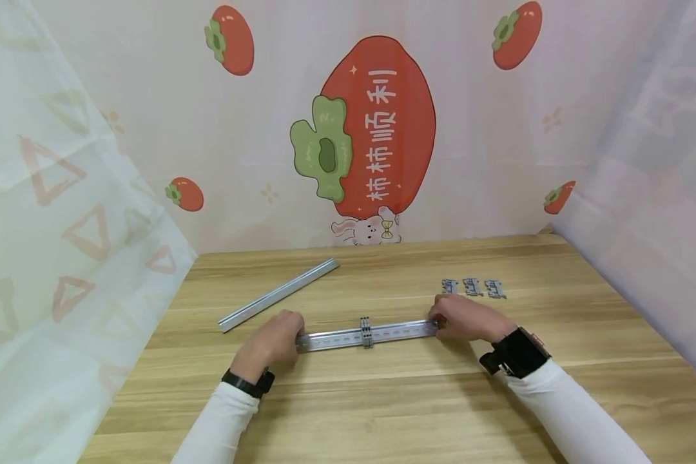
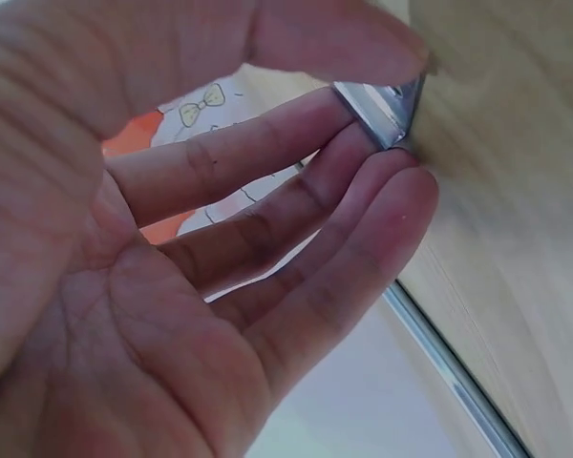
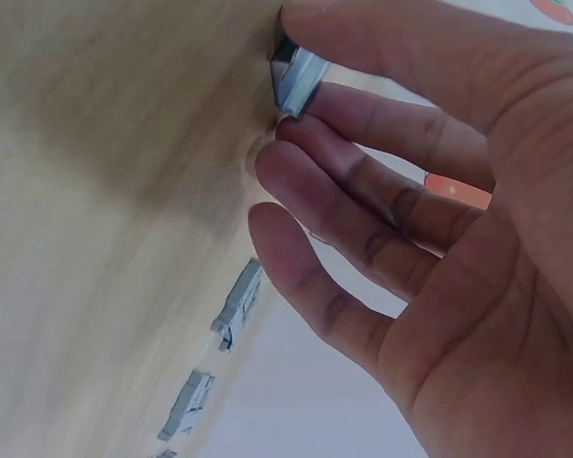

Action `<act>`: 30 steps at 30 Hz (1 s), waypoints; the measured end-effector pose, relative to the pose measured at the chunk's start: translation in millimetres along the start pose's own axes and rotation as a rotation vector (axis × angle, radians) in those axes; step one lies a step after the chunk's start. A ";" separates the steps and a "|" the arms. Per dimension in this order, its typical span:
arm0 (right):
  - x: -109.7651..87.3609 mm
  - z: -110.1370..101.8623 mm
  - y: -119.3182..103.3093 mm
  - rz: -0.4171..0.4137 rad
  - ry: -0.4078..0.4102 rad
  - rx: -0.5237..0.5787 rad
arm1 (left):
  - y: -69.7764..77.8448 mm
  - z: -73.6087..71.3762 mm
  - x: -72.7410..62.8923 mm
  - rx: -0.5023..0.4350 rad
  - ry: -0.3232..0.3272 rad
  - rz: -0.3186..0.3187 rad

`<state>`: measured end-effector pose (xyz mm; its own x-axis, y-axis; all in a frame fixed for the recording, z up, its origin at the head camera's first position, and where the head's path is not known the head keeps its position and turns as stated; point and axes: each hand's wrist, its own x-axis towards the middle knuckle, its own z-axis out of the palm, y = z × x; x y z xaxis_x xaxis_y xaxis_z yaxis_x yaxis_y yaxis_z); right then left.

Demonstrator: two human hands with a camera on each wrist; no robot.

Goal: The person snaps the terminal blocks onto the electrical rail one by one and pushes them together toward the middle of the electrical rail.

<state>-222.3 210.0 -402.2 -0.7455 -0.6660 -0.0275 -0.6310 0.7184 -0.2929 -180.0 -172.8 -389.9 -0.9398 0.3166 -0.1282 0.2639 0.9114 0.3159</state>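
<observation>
A slotted metal DIN rail (image 1: 336,339) lies crosswise over the wooden table, with a small stack of grey terminal blocks (image 1: 366,332) seated near its middle. My left hand (image 1: 272,343) pinches the rail's left end between thumb and fingers; that rail end (image 2: 371,107) shows under the thumb in the left wrist view. At the opposite end, my right hand (image 1: 470,318) pinches the rail in the same manner, and the right wrist view shows the rail tip (image 3: 304,84) between thumb and fingertips. Both extreme ends are partly covered by the fingers.
Behind my left hand a second DIN rail (image 1: 278,295) lies slantwise. Three loose terminal blocks (image 1: 472,287) form a row beyond my right hand. A printed white curtain (image 1: 470,161) hangs at the table's back edge, with further sheets along both sides.
</observation>
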 end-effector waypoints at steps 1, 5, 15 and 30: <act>1.6 -0.2 0.5 0.000 0.006 -0.006 | -0.8 -0.8 2.4 0.004 0.002 0.002; 8.0 -1.5 2.5 0.000 0.027 -0.020 | -4.9 -3.1 12.3 0.015 0.010 0.012; 26.4 0.0 11.0 0.006 0.065 -0.039 | -14.7 -6.9 31.0 0.004 0.009 0.007; 46.5 0.0 20.9 0.069 0.095 -0.082 | -24.8 -10.5 53.3 -0.004 0.024 -0.006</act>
<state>-270.1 194.0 -409.5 -0.8020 -0.5954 0.0474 -0.5904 0.7783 -0.2139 -238.9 -181.3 -394.6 -0.9463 0.3050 -0.1072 0.2578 0.9120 0.3191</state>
